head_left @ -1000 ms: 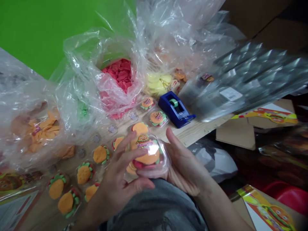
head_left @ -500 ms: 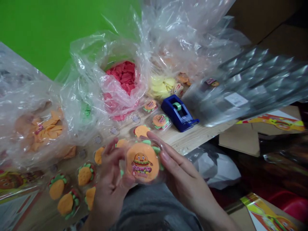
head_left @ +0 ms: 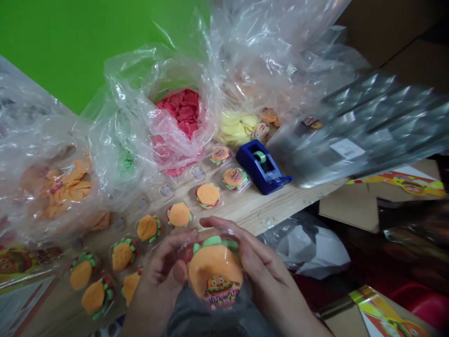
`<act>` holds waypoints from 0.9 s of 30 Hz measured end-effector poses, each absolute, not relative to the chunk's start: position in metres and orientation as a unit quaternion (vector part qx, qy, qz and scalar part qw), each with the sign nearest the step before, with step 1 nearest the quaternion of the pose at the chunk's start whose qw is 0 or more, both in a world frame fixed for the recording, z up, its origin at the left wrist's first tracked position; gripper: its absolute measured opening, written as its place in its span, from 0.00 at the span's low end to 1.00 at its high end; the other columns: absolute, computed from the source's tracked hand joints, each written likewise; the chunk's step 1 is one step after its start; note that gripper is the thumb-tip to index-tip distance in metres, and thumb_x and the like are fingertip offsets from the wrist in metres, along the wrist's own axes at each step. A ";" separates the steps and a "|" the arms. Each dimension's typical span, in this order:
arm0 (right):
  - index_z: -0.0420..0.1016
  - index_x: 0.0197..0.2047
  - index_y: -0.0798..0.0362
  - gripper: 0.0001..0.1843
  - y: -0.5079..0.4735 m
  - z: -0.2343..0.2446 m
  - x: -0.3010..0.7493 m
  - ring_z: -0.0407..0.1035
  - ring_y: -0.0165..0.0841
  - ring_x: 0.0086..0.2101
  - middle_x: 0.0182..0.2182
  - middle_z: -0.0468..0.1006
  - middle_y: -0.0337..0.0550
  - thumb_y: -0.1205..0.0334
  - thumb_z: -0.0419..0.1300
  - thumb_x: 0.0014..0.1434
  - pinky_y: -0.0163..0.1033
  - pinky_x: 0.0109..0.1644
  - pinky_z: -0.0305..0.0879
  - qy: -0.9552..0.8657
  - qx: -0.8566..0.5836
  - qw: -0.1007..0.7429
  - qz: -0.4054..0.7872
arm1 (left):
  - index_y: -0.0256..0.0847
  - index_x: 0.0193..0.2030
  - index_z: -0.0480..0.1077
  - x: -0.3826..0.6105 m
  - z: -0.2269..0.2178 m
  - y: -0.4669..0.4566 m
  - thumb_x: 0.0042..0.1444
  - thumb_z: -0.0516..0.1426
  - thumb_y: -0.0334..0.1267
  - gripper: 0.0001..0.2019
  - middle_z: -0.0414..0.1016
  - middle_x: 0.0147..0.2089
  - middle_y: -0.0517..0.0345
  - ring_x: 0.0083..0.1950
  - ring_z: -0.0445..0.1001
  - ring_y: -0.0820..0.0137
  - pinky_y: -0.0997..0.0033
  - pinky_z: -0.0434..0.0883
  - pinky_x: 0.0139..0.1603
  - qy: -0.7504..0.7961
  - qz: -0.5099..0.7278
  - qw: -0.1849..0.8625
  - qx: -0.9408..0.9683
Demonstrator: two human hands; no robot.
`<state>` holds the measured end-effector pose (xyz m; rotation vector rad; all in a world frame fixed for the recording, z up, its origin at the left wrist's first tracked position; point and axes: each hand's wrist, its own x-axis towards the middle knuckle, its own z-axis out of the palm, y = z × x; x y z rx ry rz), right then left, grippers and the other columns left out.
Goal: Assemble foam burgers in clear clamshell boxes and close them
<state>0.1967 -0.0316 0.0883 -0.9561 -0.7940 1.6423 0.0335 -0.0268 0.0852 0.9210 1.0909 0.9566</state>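
Note:
Both hands grip one clear plastic shell holding a toy burger (head_left: 215, 271) with an orange bun, green frill and a cartoon burger sticker, low in the middle over my lap. My left hand (head_left: 159, 285) clasps its left side, thumb against the shell. Over the shell's top and right side curl the fingers of my right hand (head_left: 261, 274). Just beyond them, several packed toy burgers (head_left: 178, 214) lie in rows on the wooden table (head_left: 261, 206).
Clear plastic bags hold red pieces (head_left: 182, 110), yellow pieces (head_left: 238, 126) and orange pieces (head_left: 66, 187). A blue tape dispenser (head_left: 262, 166) stands near the table's edge. A stack of clear shells (head_left: 361, 126) lies at right, printed cardboard (head_left: 393, 180) below.
The burger shell has come down and toward me and turned, so the sticker now faces lower. Both hands shifted with it, uncovering more packed burgers on the table.

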 end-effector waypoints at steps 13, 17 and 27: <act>0.78 0.42 0.38 0.11 -0.051 0.060 0.195 0.63 0.33 0.50 0.45 0.70 0.41 0.56 0.54 0.61 0.38 0.53 0.62 -0.396 -0.493 0.513 0.580 | 0.46 0.40 0.75 0.021 0.070 -0.028 0.58 0.54 0.44 0.10 0.71 0.35 0.58 0.38 0.70 0.70 0.71 0.68 0.42 0.521 0.359 0.608 0.479; 0.76 0.38 0.45 0.08 -0.074 0.049 0.203 0.69 0.31 0.36 0.33 0.72 0.41 0.64 0.56 0.59 0.33 0.41 0.67 -0.501 -0.508 0.428 0.555 | 0.46 0.38 0.76 0.007 0.078 -0.019 0.59 0.53 0.41 0.10 0.71 0.35 0.57 0.38 0.70 0.70 0.73 0.68 0.40 0.478 0.209 0.625 0.581; 0.59 0.26 0.50 0.10 -0.120 0.009 0.197 0.63 0.27 0.24 0.23 0.66 0.34 0.73 0.51 0.40 0.28 0.28 0.61 -0.567 -0.493 0.267 0.603 | 0.41 0.32 0.72 0.018 0.069 -0.047 0.55 0.56 0.36 0.05 0.71 0.34 0.61 0.38 0.69 0.71 0.75 0.64 0.40 0.506 0.035 0.590 0.628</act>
